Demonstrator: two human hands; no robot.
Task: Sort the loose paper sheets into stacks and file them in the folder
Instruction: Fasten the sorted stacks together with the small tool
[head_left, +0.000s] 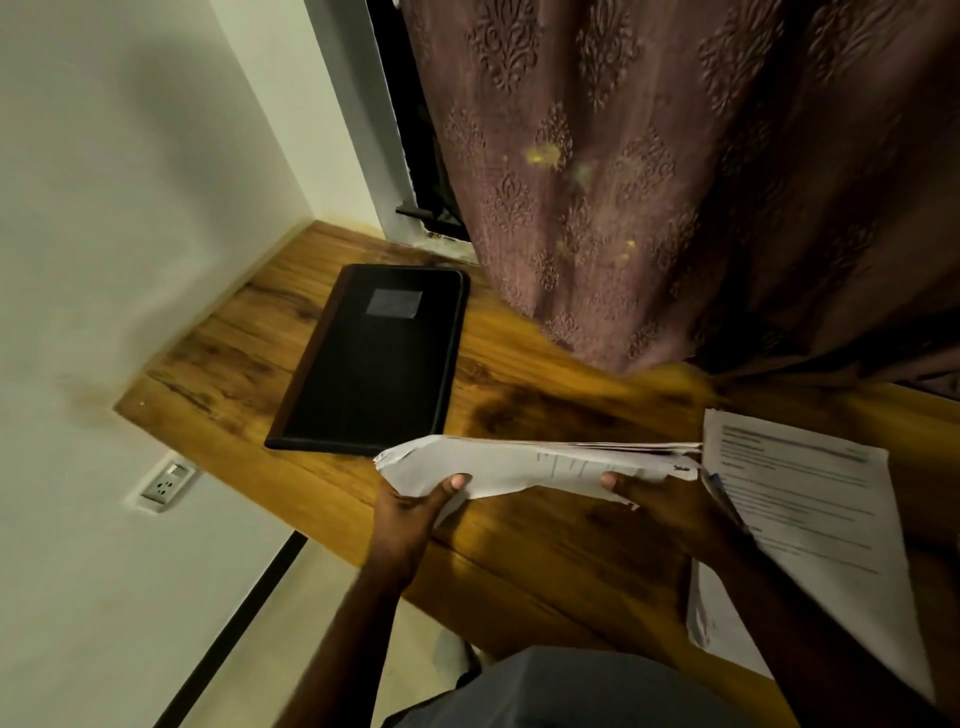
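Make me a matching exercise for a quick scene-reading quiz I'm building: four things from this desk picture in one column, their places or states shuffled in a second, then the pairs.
1. black folder
2. paper stack
3. printed sheet
4. wall socket

a. lying on the desk at the right
b. held in both hands
c. below the desk edge
d. closed, by the wall corner

Pairs: 1-d, 2-b, 3-a, 4-c

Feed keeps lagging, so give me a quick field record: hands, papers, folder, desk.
left hand: grips the left end of the paper stack
right hand: grips the right end of the same stack
paper stack: held above the desk, sagging at the left end
folder: black, closed, flat on the desk by the wall
loose sheets: printed, lying on the desk to the right
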